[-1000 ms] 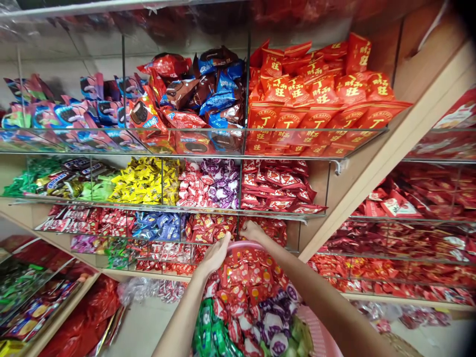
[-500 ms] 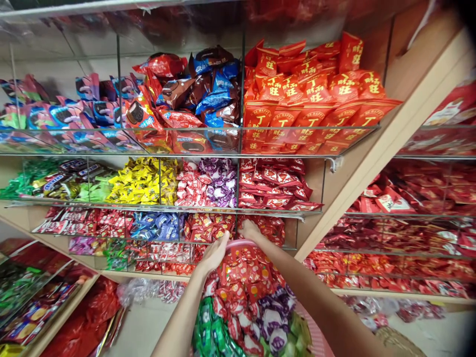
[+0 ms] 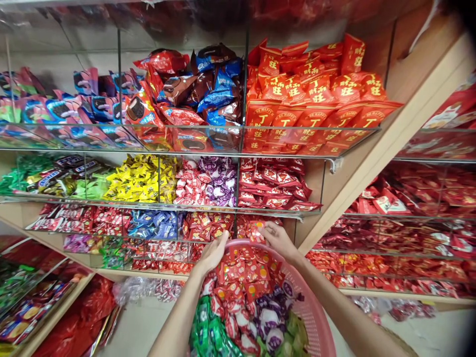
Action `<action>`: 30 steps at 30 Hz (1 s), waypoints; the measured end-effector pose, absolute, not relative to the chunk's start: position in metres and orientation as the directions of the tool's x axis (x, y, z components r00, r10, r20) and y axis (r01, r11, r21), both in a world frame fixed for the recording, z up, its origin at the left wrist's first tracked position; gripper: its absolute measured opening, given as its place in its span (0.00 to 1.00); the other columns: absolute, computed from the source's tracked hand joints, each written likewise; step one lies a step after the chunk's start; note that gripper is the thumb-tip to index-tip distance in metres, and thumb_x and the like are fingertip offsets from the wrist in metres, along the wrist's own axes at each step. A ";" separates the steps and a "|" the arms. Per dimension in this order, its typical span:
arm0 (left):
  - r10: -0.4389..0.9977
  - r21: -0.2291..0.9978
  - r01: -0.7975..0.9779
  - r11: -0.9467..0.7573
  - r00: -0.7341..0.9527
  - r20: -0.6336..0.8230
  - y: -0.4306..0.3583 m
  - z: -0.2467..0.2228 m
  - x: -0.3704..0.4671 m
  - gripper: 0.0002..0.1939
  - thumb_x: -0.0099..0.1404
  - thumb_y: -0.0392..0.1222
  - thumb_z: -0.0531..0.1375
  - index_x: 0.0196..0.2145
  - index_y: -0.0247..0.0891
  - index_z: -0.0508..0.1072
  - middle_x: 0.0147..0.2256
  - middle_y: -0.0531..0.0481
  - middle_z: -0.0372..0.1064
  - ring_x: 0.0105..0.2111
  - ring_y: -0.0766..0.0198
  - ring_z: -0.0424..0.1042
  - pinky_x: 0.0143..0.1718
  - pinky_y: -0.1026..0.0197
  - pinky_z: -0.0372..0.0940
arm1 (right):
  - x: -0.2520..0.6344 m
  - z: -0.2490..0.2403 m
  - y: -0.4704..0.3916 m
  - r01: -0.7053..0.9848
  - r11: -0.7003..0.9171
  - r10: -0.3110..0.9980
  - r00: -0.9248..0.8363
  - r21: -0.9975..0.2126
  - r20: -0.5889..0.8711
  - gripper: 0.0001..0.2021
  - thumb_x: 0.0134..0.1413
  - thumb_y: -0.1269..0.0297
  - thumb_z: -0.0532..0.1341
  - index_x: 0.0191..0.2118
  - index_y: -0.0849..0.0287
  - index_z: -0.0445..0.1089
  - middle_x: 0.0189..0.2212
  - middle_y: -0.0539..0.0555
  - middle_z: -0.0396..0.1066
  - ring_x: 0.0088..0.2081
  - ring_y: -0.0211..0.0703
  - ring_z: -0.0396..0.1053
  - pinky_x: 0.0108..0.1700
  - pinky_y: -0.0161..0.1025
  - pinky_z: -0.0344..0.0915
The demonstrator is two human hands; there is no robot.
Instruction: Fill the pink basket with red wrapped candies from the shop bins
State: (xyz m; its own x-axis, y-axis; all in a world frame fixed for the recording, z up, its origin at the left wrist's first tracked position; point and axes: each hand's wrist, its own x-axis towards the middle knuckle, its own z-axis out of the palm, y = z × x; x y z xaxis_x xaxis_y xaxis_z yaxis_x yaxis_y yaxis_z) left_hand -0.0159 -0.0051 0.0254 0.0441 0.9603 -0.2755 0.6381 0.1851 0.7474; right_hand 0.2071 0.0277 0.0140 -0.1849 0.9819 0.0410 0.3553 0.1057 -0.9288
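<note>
My left hand point(image 3: 214, 254) is closed on the far-left rim of a pink plastic basket point(image 3: 315, 303). In the basket lie red packets with an orange print point(image 3: 243, 273), red-and-white candies point(image 3: 238, 322), purple-and-white candies point(image 3: 270, 320) and green-wrapped candies point(image 3: 210, 329). Just over the basket's far rim, my right hand point(image 3: 280, 240) pinches a small red candy packet point(image 3: 256, 231) between thumb and fingers. Behind that hand is a low shelf bin of dark red packets point(image 3: 243, 223), partly hidden by the hand.
Glass-fronted shelves stand ahead, holding yellow candies point(image 3: 143, 178), blue packets point(image 3: 154, 225) and large red bags point(image 3: 312, 94). A slanted wooden divider point(image 3: 375, 153) rises on the right. Red plastic bags point(image 3: 84, 312) lie low at the left.
My right hand has come out of the low shelf bin, back and to the right, with a red candy packet in its fingers. My left hand stays at the basket rim.
</note>
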 end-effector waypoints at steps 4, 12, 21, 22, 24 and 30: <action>0.977 0.678 0.730 0.090 0.069 -0.203 -0.008 0.029 -0.012 0.38 0.61 0.65 0.32 0.46 0.41 0.71 0.46 0.43 0.69 0.48 0.47 0.65 0.48 0.52 0.56 | 0.231 0.022 -0.008 0.232 0.092 0.916 -0.400 -0.968 -0.009 0.18 0.50 0.47 0.55 0.34 0.59 0.60 0.21 0.45 0.59 0.20 0.31 0.54 0.23 0.30 0.52; 0.981 0.653 0.753 0.083 0.056 -0.188 -0.008 0.028 -0.010 0.38 0.61 0.64 0.32 0.48 0.40 0.69 0.47 0.42 0.69 0.49 0.46 0.65 0.48 0.51 0.56 | 0.247 0.026 -0.024 0.272 0.069 0.787 -0.606 -0.960 -0.115 0.15 0.47 0.53 0.61 0.29 0.60 0.61 0.19 0.43 0.56 0.21 0.31 0.51 0.23 0.30 0.48; 0.977 0.677 0.727 0.116 0.040 -0.210 -0.008 0.023 -0.012 0.36 0.62 0.63 0.33 0.51 0.40 0.66 0.53 0.43 0.63 0.53 0.48 0.59 0.52 0.51 0.52 | 0.227 0.044 -0.045 0.584 0.558 0.688 -0.723 -0.589 -0.066 0.05 0.52 0.68 0.57 0.27 0.58 0.67 0.26 0.49 0.66 0.31 0.38 0.63 0.33 0.33 0.56; 0.976 0.677 0.726 0.121 0.040 -0.216 -0.007 0.022 -0.013 0.36 0.62 0.63 0.33 0.52 0.40 0.66 0.53 0.44 0.62 0.54 0.48 0.58 0.53 0.52 0.51 | 0.223 0.043 -0.047 0.606 0.594 0.679 -0.730 -0.529 -0.073 0.05 0.53 0.69 0.57 0.27 0.58 0.67 0.28 0.50 0.68 0.33 0.39 0.64 0.35 0.33 0.56; 0.974 0.678 0.724 0.129 0.036 -0.224 -0.007 0.022 -0.013 0.37 0.62 0.64 0.33 0.53 0.40 0.65 0.54 0.44 0.60 0.55 0.48 0.57 0.54 0.52 0.50 | 0.217 0.039 -0.049 0.634 0.644 0.666 -0.740 -0.428 -0.094 0.05 0.54 0.69 0.56 0.29 0.58 0.67 0.31 0.51 0.70 0.37 0.42 0.66 0.38 0.35 0.57; 0.974 0.695 0.708 0.122 0.050 -0.221 -0.006 0.022 -0.013 0.37 0.62 0.64 0.34 0.52 0.40 0.66 0.54 0.45 0.61 0.55 0.49 0.58 0.54 0.53 0.50 | 0.204 0.027 -0.055 0.638 0.732 0.635 -0.766 -0.240 -0.097 0.05 0.55 0.68 0.56 0.32 0.58 0.69 0.34 0.53 0.71 0.40 0.45 0.67 0.42 0.38 0.60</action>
